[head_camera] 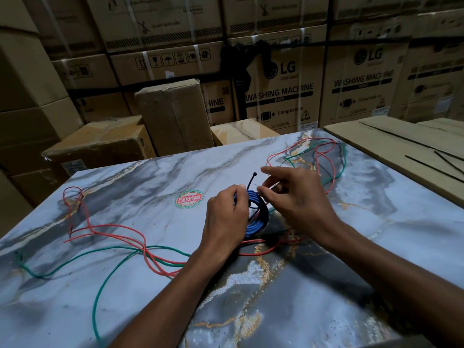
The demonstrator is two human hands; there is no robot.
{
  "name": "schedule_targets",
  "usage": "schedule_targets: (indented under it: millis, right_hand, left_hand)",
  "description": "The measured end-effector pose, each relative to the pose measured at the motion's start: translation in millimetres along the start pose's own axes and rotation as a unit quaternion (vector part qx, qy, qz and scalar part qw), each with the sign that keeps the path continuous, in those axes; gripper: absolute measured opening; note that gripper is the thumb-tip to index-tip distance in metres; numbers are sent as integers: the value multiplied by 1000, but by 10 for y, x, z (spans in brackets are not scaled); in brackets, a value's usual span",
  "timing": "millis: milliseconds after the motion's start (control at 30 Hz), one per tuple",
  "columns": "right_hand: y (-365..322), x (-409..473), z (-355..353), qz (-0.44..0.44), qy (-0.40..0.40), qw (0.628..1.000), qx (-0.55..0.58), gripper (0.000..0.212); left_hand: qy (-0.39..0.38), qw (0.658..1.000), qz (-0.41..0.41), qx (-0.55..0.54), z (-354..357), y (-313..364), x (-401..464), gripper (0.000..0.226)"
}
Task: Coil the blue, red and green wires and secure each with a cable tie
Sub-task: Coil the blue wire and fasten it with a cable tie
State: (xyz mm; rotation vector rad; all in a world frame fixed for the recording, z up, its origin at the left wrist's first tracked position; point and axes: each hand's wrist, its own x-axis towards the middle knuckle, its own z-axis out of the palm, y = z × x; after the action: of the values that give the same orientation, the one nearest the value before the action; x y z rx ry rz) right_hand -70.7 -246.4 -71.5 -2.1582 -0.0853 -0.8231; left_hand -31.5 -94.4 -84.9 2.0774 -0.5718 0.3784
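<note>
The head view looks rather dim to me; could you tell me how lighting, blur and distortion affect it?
Head view: dim and uneven, with the tabletop lit brightest; the stacked boxes are soft and bowed by the wide lens; both hands cast a dark shadow around the blue coil.

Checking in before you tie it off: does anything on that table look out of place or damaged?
Nothing looks damaged. The red wire and green wire sprawl loose and crossed over the marble table, not yet coiled. Spare cable ties lie off on the cardboard box to the right.
</note>
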Motion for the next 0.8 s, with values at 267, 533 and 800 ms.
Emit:
schedule_targets:
  millis: [267,533,800]
  right_hand:
    - [5,26,-27,-7,18,1000,-14,19]
    - [-16,42,-26,-42,49,997,-52,18]
    - [-21,38,-40,-67,59,995,-41,13]
  left_hand:
    - [0,1000,-22,-3,-13,-19,19,47]
    - [-1,1000,-23,-3,-11,-7,14,48]
    - [5,1000,-13,6,7,-8,6,47]
